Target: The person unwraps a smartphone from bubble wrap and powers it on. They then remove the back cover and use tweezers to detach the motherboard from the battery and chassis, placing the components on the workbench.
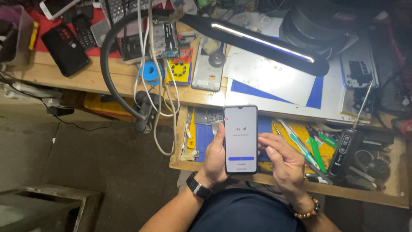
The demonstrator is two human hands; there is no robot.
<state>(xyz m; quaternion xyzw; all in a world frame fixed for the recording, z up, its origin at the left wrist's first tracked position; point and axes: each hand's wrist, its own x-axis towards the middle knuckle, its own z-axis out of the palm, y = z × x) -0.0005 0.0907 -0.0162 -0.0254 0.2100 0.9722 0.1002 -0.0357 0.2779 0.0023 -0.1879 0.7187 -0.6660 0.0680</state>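
left hand [214, 160] clamps black slab smartphone [240, 139] upright, lit screen faces wearer | right hand [283, 161] loosely curled, fingers apart, beside phone's right edge | wooden bench [107, 79] beyond phone

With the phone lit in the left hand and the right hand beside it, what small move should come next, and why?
Probably the right hand should bring a fingertip onto the blue button low on the smartphone. The left hand grips it upright, the white start screen is lit, and the right fingers hover at its edge, not yet touching the glass.
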